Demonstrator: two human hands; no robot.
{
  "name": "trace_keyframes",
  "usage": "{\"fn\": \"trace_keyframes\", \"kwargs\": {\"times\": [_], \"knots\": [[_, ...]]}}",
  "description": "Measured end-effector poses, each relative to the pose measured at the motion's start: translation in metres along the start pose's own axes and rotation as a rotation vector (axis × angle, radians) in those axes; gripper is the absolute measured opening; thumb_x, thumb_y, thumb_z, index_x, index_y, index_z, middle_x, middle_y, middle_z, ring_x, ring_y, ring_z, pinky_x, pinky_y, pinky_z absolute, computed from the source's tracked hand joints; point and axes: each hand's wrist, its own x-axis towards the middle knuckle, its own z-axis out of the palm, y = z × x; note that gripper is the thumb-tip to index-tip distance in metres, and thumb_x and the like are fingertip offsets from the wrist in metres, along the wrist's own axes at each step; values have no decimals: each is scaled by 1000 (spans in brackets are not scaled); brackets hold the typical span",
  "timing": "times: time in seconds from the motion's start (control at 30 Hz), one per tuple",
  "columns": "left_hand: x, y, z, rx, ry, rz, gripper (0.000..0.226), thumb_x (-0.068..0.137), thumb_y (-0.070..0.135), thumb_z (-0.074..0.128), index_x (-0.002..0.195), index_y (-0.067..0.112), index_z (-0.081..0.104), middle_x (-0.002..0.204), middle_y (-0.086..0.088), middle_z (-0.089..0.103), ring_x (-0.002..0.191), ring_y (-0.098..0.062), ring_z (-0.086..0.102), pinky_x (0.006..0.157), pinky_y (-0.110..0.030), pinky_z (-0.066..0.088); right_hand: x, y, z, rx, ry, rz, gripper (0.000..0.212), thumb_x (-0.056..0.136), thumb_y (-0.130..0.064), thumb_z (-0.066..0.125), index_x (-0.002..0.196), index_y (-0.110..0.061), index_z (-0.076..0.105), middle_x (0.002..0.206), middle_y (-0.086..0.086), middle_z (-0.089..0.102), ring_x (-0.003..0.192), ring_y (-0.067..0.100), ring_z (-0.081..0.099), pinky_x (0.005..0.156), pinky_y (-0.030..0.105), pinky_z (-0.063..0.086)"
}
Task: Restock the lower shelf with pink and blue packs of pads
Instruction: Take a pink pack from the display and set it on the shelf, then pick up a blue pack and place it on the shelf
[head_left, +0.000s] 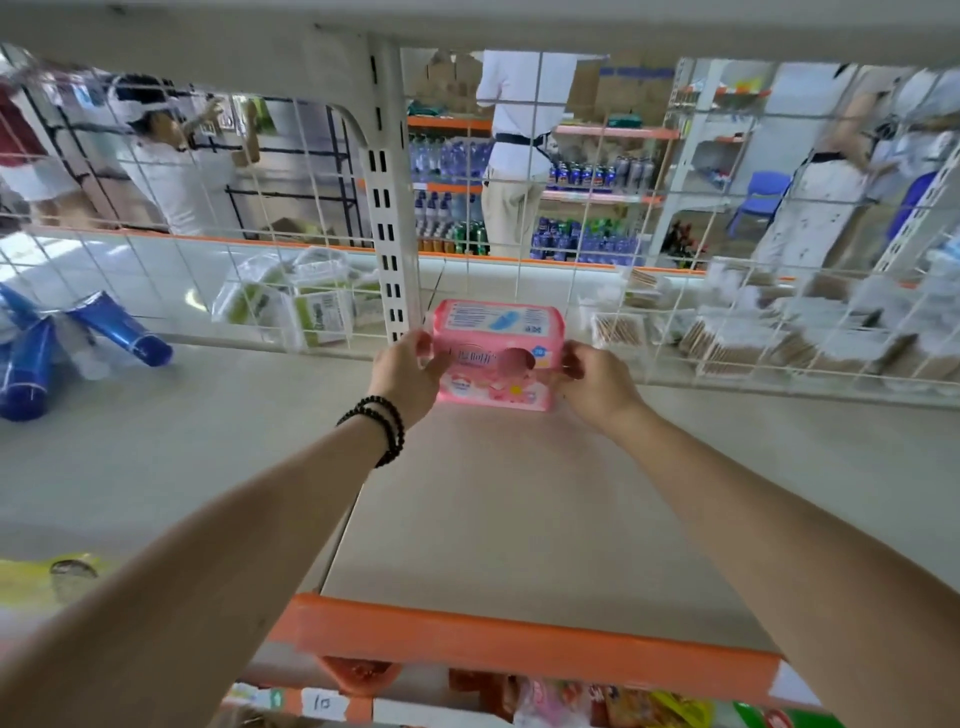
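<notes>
pink pack of pads (498, 353) stands upright on the white shelf (519, 519), at its rear, just in front of the wire mesh back (597, 291). left hand (410, 366) grips its left end and right hand (592, 376) its right end, fingers curled closed against the wrapper. count: one pink pack, two hands, three blue tubes (119, 327) at far left.

Pack of pads (497, 353) on shelf (519, 519), far back, against wire grid (675, 332). Left hand (410, 371) at pack's left end, right hand (597, 382) at right end. Tubes (78, 348) far left. Boxes (779, 338) behind grid, right.
</notes>
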Motion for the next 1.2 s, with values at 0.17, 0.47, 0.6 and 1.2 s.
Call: {"fn": "trace_keyframes", "kwargs": {"times": [0.17,0.47,0.6,1.2], "knots": [[-4,-1,-6,65,-10,-33,47,96,33,65,133,5,53,132,-7,62,119,-23,58,101,-34,46,0,-3,-1,-73,-26,37,49,87,-32,76,127,-10,59,132,7,65,116,26,64,98,35,50],[-84,13,-38,526,39,353,65,88,45,68,137,11,42,160,-10,24,144,-34,27,104,-56,43,-83,-15,-29,-473,53,-327,84,93,-67,43,158,-36,-2,168,-6,0,155,18,-4,124,53,15],[-118,50,-49,689,-19,479,83,86,68,51,151,21,28,168,-5,7,152,-34,13,115,-63,29,-119,-33,-44,-535,72,-383,86,92,-72,36,157,-37,-10,167,-6,-10,154,19,-11,123,55,13],[-302,220,-35,763,-64,734,80,87,75,39,153,34,20,169,2,5,155,-31,12,119,-66,2,-319,-86,-209,-465,157,-514,81,97,-65,41,159,-34,0,167,-13,-7,154,11,-7,123,51,17]]}}
